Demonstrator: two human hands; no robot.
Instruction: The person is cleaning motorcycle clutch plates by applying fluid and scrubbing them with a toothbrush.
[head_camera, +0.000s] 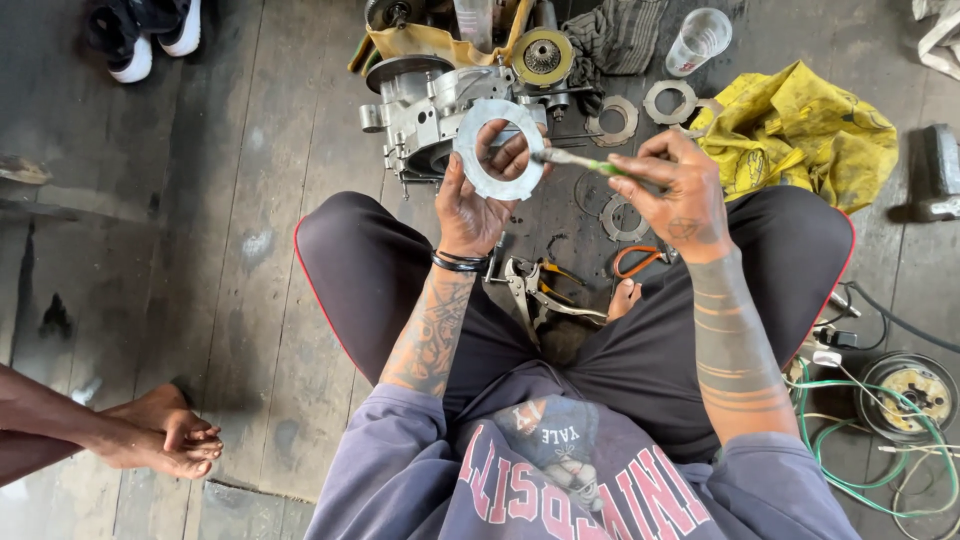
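Metal ring plate (497, 149): flat, pale grey annulus w/ wide centre hole, dull matte face; held up in front of the knees, above the engine case (430, 105).

Order, large to small:
- Engine case: cast aluminium, ribbed, greasy, on dark worn floorboards (250, 200).
- Yellow cloth (800, 130): crumpled, soft, to the right.
- Left hand (478, 195): fingers curled round the ring's lower rim, tips through the hole; firm closed hold.
- Right hand (675, 190): pinched shut on a thin green-handled tool (585, 162), tip at the ring's edge.
- Loose toothed discs (668, 100) and pliers (535, 285) on the floor.

Risks (judged): tool tip may skid off smooth metal toward left fingers; a thin plate held by one rim could slip and drop onto the case; small discs near the feet could scatter.
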